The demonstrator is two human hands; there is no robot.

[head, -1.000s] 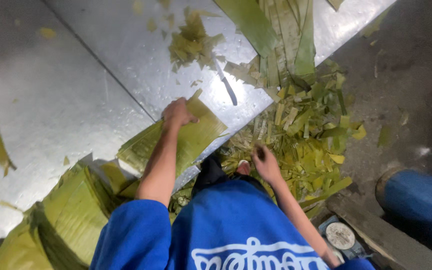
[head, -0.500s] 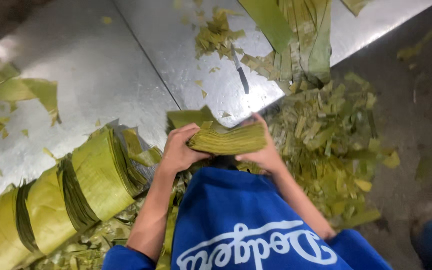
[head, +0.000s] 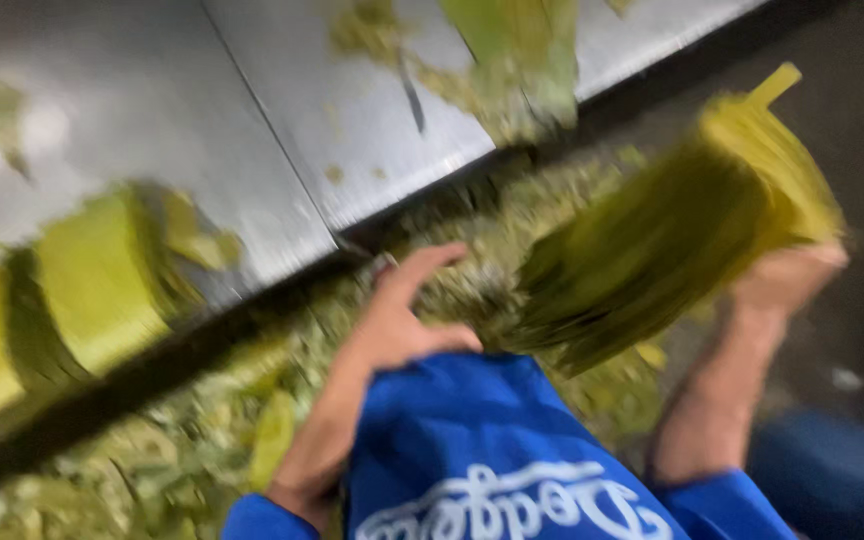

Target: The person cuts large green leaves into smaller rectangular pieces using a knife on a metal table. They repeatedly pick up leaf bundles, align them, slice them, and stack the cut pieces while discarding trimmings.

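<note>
- The stack of green leaves [head: 672, 250], blurred, is held up at the right, out over the dark floor [head: 852, 130] and off the metal table [head: 282, 130].
- Your right hand [head: 787, 280] grips that stack from beneath, at its right end.
- Your left hand [head: 402, 320] is open, fingers spread, holding nothing, just left of the stack.
- Tied leaf bundles [head: 62, 300] lie on the table's left; leaf scraps [head: 182, 440] litter the ground below.

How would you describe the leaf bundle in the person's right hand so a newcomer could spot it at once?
Start at the steel table and go right, past its edge. There the right hand holds up a thick stack of yellow-green leaves, tilted and motion-blurred. Unlike the tied bundles lying on the table, it is off the table in mid-air.
</note>
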